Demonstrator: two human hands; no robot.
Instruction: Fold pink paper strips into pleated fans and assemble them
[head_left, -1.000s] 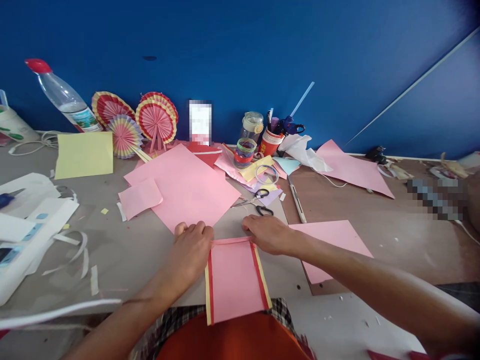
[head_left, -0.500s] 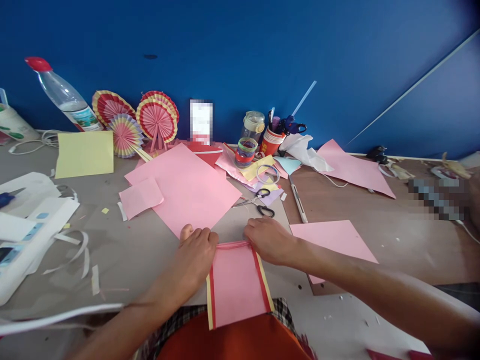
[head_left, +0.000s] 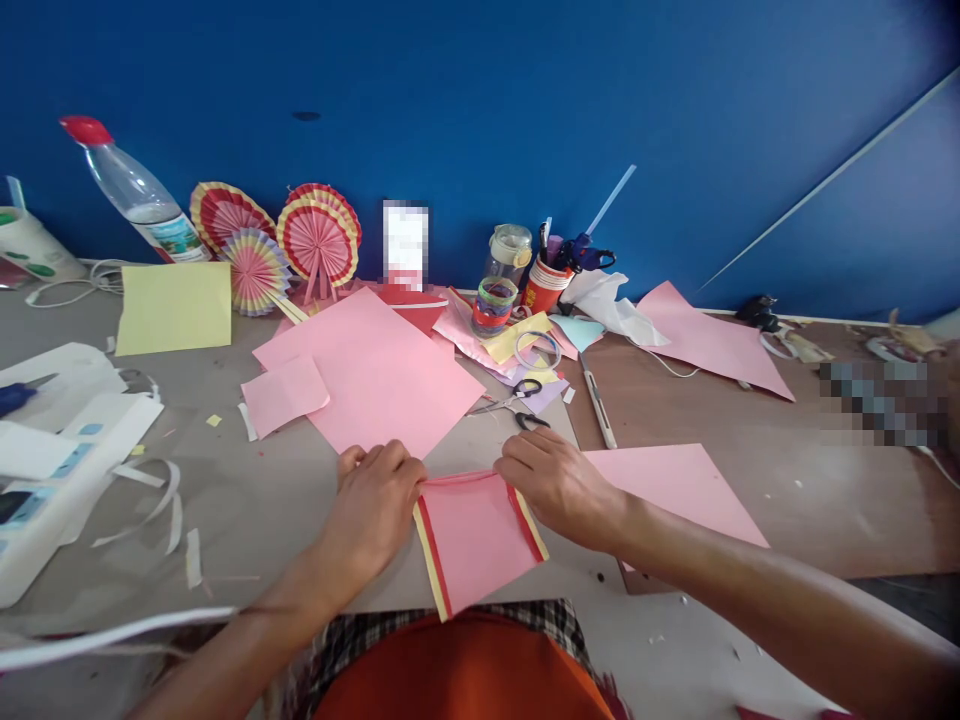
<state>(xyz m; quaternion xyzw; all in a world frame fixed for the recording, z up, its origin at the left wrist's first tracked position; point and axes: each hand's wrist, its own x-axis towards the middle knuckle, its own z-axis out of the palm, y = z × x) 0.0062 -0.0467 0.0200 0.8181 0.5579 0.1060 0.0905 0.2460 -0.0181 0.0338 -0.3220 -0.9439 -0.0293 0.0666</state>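
Left grip (head_left: 381, 497), right grip (head_left: 556, 487), paper (head_left: 484, 542) between

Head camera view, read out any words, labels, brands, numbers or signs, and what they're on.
No text is readable.
Bottle label: too small and blurred.
Red paper cup: its marking is too blurred.
Upright white panel: pixelated, unreadable.
Dark object at far right: pixelated, unreadable.

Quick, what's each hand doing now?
Left hand: closed, holding the far left corner of a rectangular pink paper with red and yellow side borders.
Right hand: closed, holding the paper's far right corner.
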